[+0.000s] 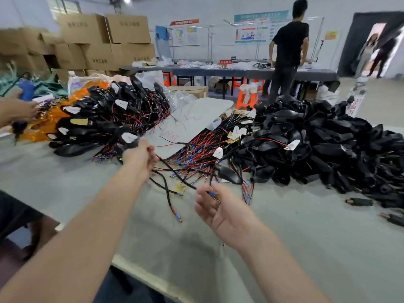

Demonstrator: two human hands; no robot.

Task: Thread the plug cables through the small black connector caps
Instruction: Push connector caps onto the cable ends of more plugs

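1. Head view, the step in hand: I think I am pulling one cable free to start on it. My left hand (140, 158), in the middle of the frame, is curled tight round a black cable (175, 172) that runs down to the right.
2. My right hand (218, 206), lower middle, is palm up with loose fingers. The cable's blue-tipped wire ends reach this hand. I cannot tell if it pinches them.
3. The cable pile (196, 154) lies just above my hands. The black caps (317, 145) sit in a big heap at the right. Neither hand has a cap.
4. Next, I think, I need one cap from that heap. I must hold the thin wire ends together so they fit the little hole.
5. Room: the table (87, 182) is bare at the left and below my hands. Its near edge runs across the lower left, so I should not pull back far. Another heap with white tags (105, 119) fills the upper left.
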